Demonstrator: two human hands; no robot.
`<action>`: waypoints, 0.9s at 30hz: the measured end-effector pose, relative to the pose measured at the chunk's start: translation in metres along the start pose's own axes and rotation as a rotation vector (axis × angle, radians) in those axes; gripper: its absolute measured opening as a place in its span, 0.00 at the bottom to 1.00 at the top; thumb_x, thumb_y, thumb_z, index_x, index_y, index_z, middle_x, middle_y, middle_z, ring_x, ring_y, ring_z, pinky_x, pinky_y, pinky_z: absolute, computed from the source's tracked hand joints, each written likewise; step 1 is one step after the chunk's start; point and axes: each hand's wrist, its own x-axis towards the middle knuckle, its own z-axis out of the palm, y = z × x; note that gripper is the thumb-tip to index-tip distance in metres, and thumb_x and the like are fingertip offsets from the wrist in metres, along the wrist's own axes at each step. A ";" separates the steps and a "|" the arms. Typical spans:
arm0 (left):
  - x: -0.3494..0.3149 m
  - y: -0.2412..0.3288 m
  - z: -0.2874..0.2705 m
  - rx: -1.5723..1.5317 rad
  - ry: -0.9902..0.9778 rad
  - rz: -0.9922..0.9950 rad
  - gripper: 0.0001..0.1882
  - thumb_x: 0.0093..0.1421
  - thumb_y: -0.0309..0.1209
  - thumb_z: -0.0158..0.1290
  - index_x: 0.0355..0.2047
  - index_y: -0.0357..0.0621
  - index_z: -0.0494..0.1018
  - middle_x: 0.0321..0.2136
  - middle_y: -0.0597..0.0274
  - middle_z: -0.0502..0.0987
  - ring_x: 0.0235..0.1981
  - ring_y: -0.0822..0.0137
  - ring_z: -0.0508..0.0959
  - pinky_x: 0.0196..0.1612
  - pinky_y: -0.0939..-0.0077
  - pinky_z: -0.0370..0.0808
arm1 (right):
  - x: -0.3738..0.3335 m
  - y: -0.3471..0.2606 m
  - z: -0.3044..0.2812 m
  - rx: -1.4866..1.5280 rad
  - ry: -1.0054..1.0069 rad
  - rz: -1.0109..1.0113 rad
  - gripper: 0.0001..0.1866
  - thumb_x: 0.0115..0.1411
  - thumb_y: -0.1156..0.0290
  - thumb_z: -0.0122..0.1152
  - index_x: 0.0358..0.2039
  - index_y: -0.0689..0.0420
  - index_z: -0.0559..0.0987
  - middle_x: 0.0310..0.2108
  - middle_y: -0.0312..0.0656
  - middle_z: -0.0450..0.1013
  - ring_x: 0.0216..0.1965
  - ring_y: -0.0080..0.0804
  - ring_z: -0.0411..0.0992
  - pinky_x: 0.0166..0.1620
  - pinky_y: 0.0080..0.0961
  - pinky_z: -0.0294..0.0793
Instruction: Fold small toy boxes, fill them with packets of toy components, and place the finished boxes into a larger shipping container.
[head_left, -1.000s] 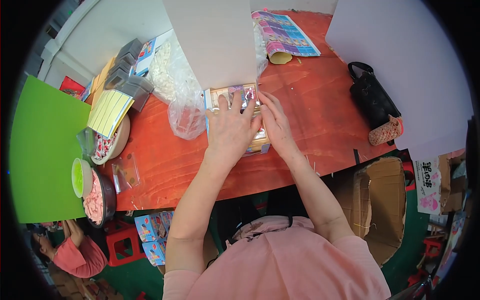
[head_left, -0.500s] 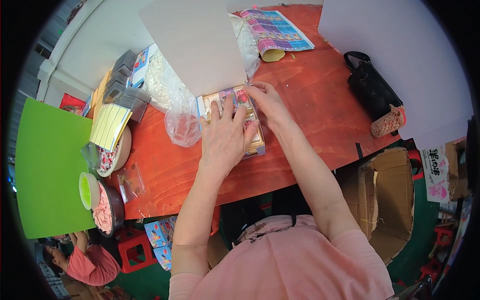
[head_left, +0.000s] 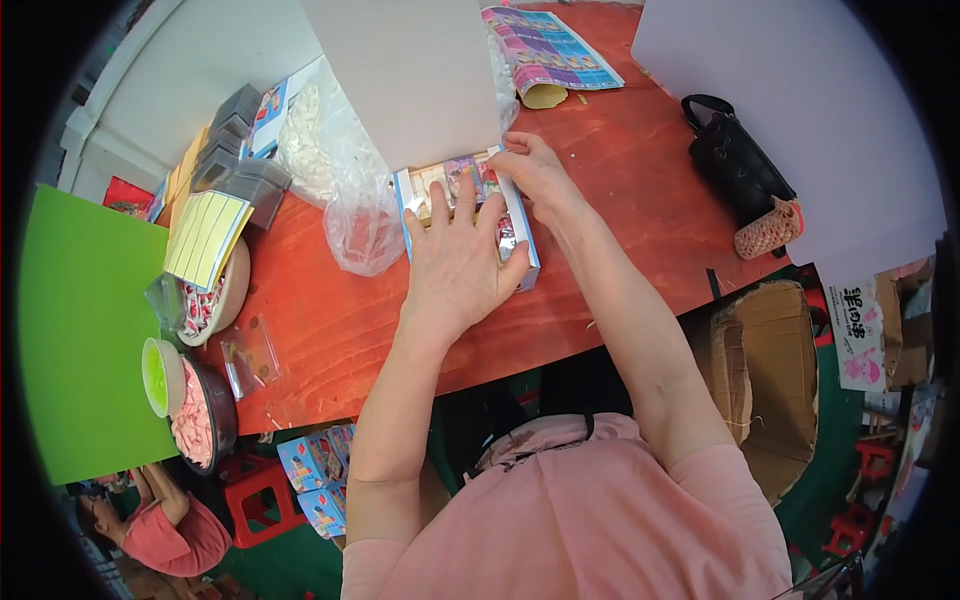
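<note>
A small cardboard box with blue-and-white sides stands on the red table, its tall white lid raised at the far side. Small colourful packets and pale pieces fill it. Over these contents my left hand lies palm down with fingers spread, covering much of the inside. My right hand is at the box's far right corner, thumb and fingers bent around the edge beside the lid. Its fingertips are partly hidden there.
Left of the box are a clear bag of white pieces, grey plastic cases, a bowl with yellow cards and a dark basin. A black bag lies right. An open carton stands below; another person sits lower left.
The lid stands more upright and further right. The box's blue-and-white right side shows more. My left hand has shifted slightly, fingers still spread; my right hand stays at the corner.
</note>
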 end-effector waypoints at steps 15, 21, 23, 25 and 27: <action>-0.005 0.001 0.010 -0.085 0.027 -0.031 0.28 0.63 0.50 0.54 0.58 0.47 0.72 0.69 0.44 0.62 0.69 0.28 0.58 0.61 0.15 0.53 | 0.013 0.039 -0.001 -0.384 0.033 -0.471 0.30 0.65 0.69 0.60 0.64 0.63 0.65 0.46 0.51 0.74 0.45 0.41 0.75 0.49 0.37 0.75; -0.008 -0.004 0.010 -0.195 0.035 -0.054 0.27 0.56 0.49 0.62 0.51 0.45 0.78 0.69 0.50 0.65 0.69 0.29 0.58 0.63 0.19 0.52 | -0.004 0.025 0.008 -0.755 0.142 -0.709 0.26 0.61 0.66 0.66 0.57 0.61 0.69 0.49 0.51 0.69 0.52 0.50 0.68 0.56 0.46 0.68; -0.006 -0.004 0.011 -0.228 0.064 -0.054 0.27 0.54 0.47 0.65 0.49 0.45 0.77 0.66 0.52 0.67 0.68 0.32 0.61 0.64 0.21 0.52 | 0.000 0.028 0.004 -0.729 0.112 -0.759 0.23 0.61 0.67 0.66 0.55 0.58 0.72 0.48 0.50 0.69 0.52 0.50 0.67 0.56 0.45 0.68; -0.006 -0.007 0.010 -0.261 0.084 -0.054 0.27 0.52 0.45 0.67 0.48 0.44 0.76 0.64 0.53 0.69 0.67 0.36 0.64 0.65 0.23 0.52 | -0.006 0.022 0.005 -0.850 0.095 -0.851 0.16 0.62 0.68 0.66 0.50 0.53 0.78 0.49 0.46 0.70 0.52 0.47 0.67 0.57 0.43 0.68; -0.005 -0.011 0.007 -0.536 0.121 -0.127 0.28 0.48 0.41 0.71 0.44 0.44 0.71 0.58 0.57 0.73 0.62 0.44 0.70 0.65 0.27 0.54 | -0.011 0.020 0.007 -0.928 0.039 -0.927 0.12 0.61 0.68 0.66 0.46 0.50 0.81 0.49 0.43 0.70 0.53 0.47 0.66 0.56 0.45 0.67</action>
